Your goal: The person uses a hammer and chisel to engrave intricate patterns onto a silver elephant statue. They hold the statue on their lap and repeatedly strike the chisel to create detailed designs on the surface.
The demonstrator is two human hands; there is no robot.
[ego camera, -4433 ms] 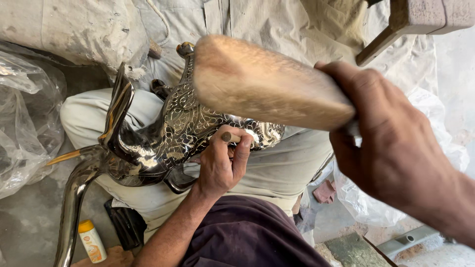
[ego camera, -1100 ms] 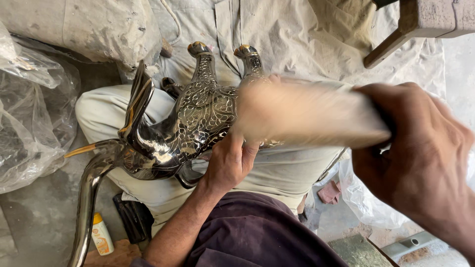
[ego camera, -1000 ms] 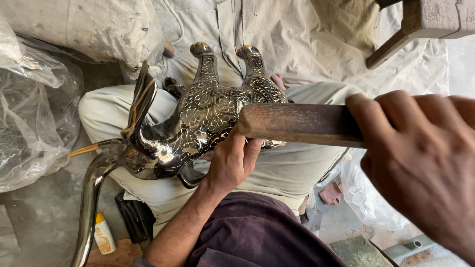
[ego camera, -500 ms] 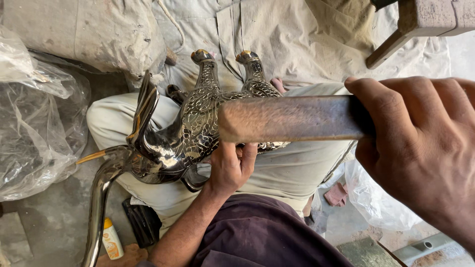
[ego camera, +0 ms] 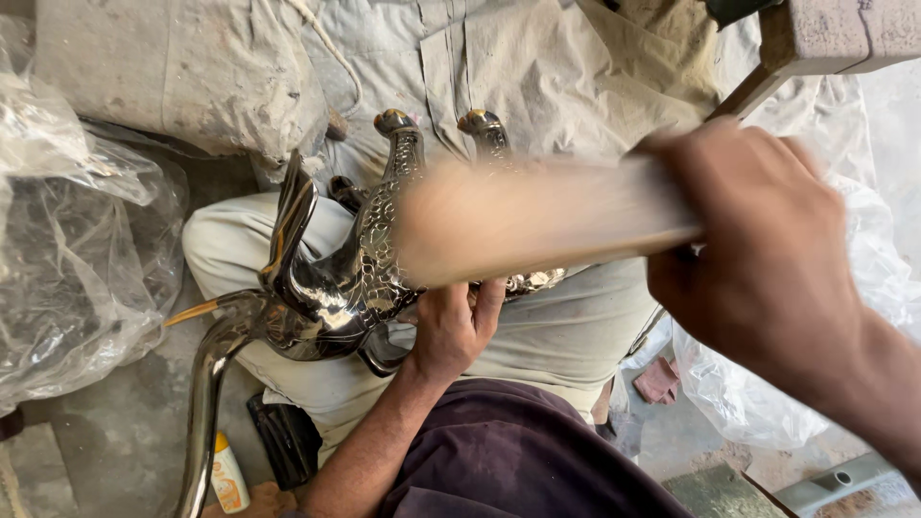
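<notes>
Currently your left hand (ego camera: 451, 331) is gripping the engraved metal bird figurine (ego camera: 350, 288) from beneath, on your lap; your right hand (ego camera: 758, 259) is clenching a blurred wooden mallet (ego camera: 518, 225). Figurine is looking heavy, rigid, polished-slippery; keep gripping the body, not the thin necks.

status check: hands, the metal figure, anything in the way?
Right hand gripping wooden mallet, blurred mid-swing. Left hand braced under engraved metal animal figure on lap. Nothing between mallet and figure.
</notes>
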